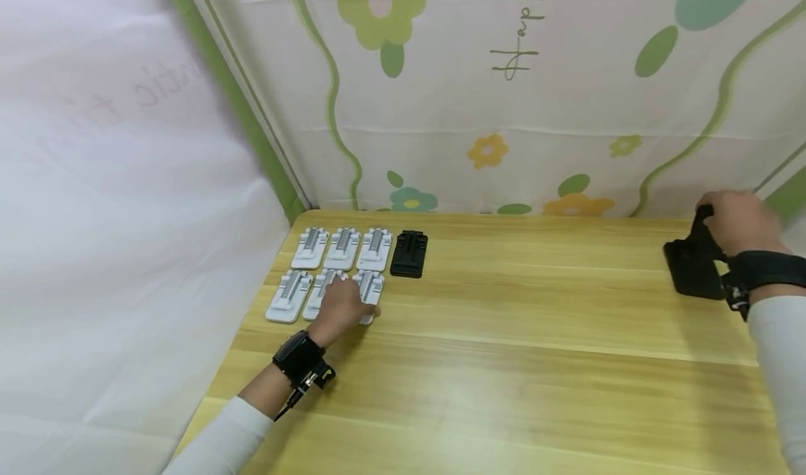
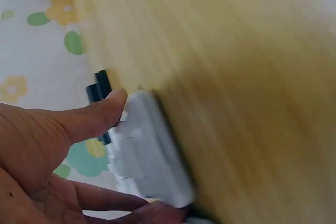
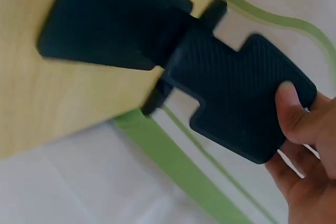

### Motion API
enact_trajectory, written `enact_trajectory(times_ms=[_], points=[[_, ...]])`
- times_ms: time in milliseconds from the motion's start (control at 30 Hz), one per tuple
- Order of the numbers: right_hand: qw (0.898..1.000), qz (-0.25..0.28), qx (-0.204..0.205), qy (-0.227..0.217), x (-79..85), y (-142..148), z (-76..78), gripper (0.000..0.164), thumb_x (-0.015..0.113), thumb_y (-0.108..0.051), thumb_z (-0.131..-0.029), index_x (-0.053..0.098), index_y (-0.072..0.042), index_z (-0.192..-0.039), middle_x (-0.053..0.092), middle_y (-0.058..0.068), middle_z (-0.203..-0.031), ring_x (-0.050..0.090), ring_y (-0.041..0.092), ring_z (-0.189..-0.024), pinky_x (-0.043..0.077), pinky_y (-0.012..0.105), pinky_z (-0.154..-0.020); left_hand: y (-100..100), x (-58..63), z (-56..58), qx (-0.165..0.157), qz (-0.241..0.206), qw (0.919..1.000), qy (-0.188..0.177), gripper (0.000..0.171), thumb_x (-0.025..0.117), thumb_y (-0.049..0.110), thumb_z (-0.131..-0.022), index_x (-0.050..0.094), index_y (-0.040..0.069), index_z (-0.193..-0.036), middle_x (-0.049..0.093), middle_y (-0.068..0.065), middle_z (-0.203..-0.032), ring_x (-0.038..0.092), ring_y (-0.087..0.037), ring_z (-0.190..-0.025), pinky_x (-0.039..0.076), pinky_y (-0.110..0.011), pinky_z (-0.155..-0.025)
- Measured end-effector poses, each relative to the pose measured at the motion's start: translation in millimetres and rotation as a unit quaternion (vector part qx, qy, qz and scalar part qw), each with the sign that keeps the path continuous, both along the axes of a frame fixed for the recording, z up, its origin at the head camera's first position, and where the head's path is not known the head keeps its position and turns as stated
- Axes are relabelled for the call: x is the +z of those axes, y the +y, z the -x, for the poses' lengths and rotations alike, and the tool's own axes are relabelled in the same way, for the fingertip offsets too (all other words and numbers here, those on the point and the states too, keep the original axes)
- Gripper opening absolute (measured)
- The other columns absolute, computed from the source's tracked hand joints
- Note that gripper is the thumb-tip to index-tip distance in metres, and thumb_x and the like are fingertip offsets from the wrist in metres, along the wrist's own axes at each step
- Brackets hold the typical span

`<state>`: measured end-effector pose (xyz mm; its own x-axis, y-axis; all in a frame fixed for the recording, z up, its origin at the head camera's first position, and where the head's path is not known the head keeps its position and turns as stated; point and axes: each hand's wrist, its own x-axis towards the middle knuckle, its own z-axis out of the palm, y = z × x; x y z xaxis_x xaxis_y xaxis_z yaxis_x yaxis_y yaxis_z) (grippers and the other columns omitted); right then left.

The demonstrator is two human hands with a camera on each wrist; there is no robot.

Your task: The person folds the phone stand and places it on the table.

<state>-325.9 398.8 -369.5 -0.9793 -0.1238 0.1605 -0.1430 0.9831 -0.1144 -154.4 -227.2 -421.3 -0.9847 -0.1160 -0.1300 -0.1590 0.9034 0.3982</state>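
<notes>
My left hand [image 1: 343,310] is over the front row of folded white phone stands. In the left wrist view, its thumb and fingers grip the opposite edges of one white phone stand [image 2: 149,145], the rightmost of that row. At the far right, my right hand [image 1: 746,223] pinches the top plate of a black phone stand [image 3: 236,93] between thumb and fingers. This stand is unfolded, and its base [image 1: 689,272] appears to be at the table surface; the head view does not show whether it touches.
Behind the left hand lie a back row of white phone stands [image 1: 343,249] and a folded black phone stand [image 1: 409,254] at its right end. The wooden table [image 1: 504,363] meets a flowered curtain [image 1: 441,97] at the back and a white cloth [image 1: 126,216] on the left.
</notes>
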Motion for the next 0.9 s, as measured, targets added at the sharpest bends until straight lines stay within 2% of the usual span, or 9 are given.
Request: enact_trajectory(times_ms=[200, 300, 367, 467, 600, 667, 733, 833, 900], points=[[0.998, -0.013, 0.043, 0.052, 30.5, -34.5, -9.2, 0.029, 0.075, 0.003, -0.087, 0.068, 0.009, -0.115, 0.067, 0.037, -0.1, 0.062, 0.046, -0.07, 0.05, 0.058, -0.053, 15.6, 31.1, 8.7, -0.042, -0.004, 0.9978, 0.051, 0.056, 0.072, 0.031, -0.097, 0.043, 0.014, -0.052, 0.025, 0.005, -0.048, 0.027, -0.011, -0.042, 0.022, -0.023, -0.044], [0.99, 0.023, 0.097, 0.099, 41.3, -66.4, -12.1, 0.023, 0.075, 0.001, -0.088, 0.072, 0.003, -0.111, 0.069, 0.034, -0.104, 0.064, 0.048, -0.079, 0.051, 0.061, -0.058, 39.9, 50.2, 19.3, -0.061, -0.048, 0.994, 0.076, 0.043, 0.061, 0.03, -0.105, 0.063, 0.002, -0.072, 0.031, 0.001, -0.051, 0.029, -0.014, -0.044, 0.024, -0.026, -0.048], [0.982, 0.045, 0.13, 0.131, 48.7, -94.8, -17.0, 0.02, 0.075, 0.003, -0.089, 0.074, 0.001, -0.108, 0.072, 0.03, -0.102, 0.066, 0.047, -0.082, 0.052, 0.061, -0.062, 62.1, 59.8, 27.5, -0.077, -0.102, 0.9887, 0.077, 0.036, 0.057, 0.029, -0.107, 0.071, -0.003, -0.1, 0.045, -0.004, -0.059, 0.038, -0.017, -0.05, 0.032, -0.028, -0.054], [0.965, 0.087, 0.185, 0.163, 58.8, -143.9, -26.9, 0.019, 0.072, 0.007, -0.089, 0.074, 0.001, -0.106, 0.074, 0.025, -0.101, 0.068, 0.043, -0.085, 0.054, 0.058, -0.066, 93.4, 66.8, 37.5, -0.097, -0.195, 0.9757, 0.024, 0.04, 0.054, 0.031, -0.108, 0.064, -0.001, -0.132, 0.069, -0.01, -0.093, 0.063, -0.018, -0.077, 0.049, -0.028, -0.07], [0.946, 0.136, 0.246, 0.163, 71.9, -204.2, -43.6, 0.021, 0.07, 0.01, -0.089, 0.074, 0.003, -0.108, 0.075, 0.022, -0.104, 0.071, 0.039, -0.091, 0.058, 0.053, -0.073, 124.1, 65.9, 45.6, -0.099, -0.322, 0.9388, -0.072, 0.052, 0.053, 0.028, -0.109, 0.043, 0.003, -0.154, 0.063, -0.016, -0.138, 0.065, -0.026, -0.122, 0.054, -0.031, -0.101], [0.939, 0.151, 0.267, 0.155, 77.8, -226.6, -52.6, 0.021, 0.071, 0.009, -0.09, 0.075, 0.003, -0.109, 0.075, 0.021, -0.105, 0.072, 0.037, -0.094, 0.059, 0.051, -0.075, 134.6, 64.1, 49.0, -0.093, -0.374, 0.9182, -0.091, 0.051, 0.054, 0.021, -0.108, 0.043, 0.0, -0.153, 0.061, -0.019, -0.141, 0.064, -0.03, -0.124, 0.055, -0.032, -0.102], [0.934, 0.159, 0.282, 0.149, 82.6, -242.7, -60.6, 0.021, 0.072, 0.009, -0.09, 0.075, 0.002, -0.109, 0.075, 0.019, -0.105, 0.072, 0.036, -0.095, 0.06, 0.048, -0.075, 143.3, 63.3, 51.7, -0.084, -0.41, 0.9037, -0.091, 0.038, 0.058, 0.013, -0.106, 0.056, -0.004, -0.14, 0.065, -0.017, -0.131, 0.067, -0.03, -0.117, 0.058, -0.031, -0.096], [0.929, 0.159, 0.297, 0.155, 87.6, -257.0, -69.4, 0.02, 0.074, 0.006, -0.089, 0.075, 0.002, -0.108, 0.075, 0.019, -0.104, 0.072, 0.035, -0.096, 0.06, 0.047, -0.076, 152.2, 64.2, 54.6, -0.081, -0.42, 0.9002, -0.081, 0.011, 0.063, 0.006, -0.102, 0.068, -0.001, -0.096, 0.064, -0.012, -0.094, 0.069, -0.027, -0.091, 0.061, -0.032, -0.082], [0.926, 0.157, 0.302, 0.164, 89.6, -261.1, -72.1, 0.019, 0.075, 0.004, -0.089, 0.075, 0.002, -0.108, 0.075, 0.019, -0.103, 0.071, 0.036, -0.096, 0.059, 0.047, -0.076, 155.2, 65.9, 55.7, -0.077, -0.415, 0.9031, -0.078, 0.024, 0.065, 0.004, -0.1, 0.061, 0.005, -0.077, 0.054, -0.008, -0.078, 0.065, -0.024, -0.078, 0.062, -0.033, -0.078]])
